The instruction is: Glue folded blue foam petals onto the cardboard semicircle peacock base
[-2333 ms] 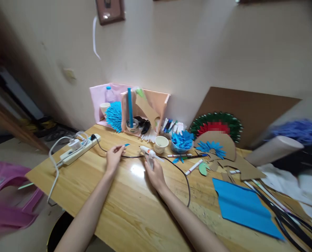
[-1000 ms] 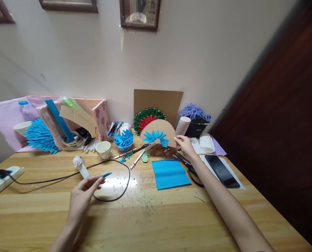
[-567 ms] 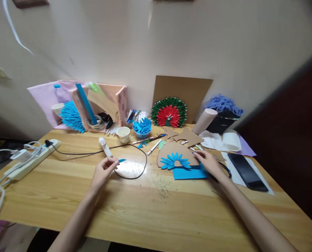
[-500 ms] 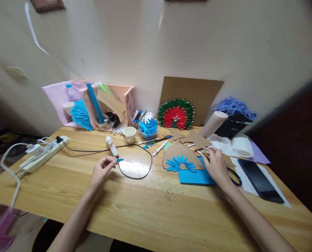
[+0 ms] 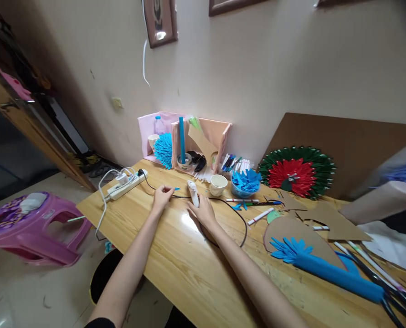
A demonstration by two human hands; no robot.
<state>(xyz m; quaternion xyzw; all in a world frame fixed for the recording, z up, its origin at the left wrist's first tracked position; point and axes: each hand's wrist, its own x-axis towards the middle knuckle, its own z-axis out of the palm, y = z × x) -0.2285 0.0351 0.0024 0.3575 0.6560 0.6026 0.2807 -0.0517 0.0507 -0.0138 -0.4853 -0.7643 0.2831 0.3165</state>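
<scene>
The left hand pinches a small blue paper petal, its tip pointing rightward toward the glue gun. The right hand rests on the table with fingers loosely curled, touching the gun's near end. The gun's long axis runs away from that hand, between both hands, nearer the right.
</scene>
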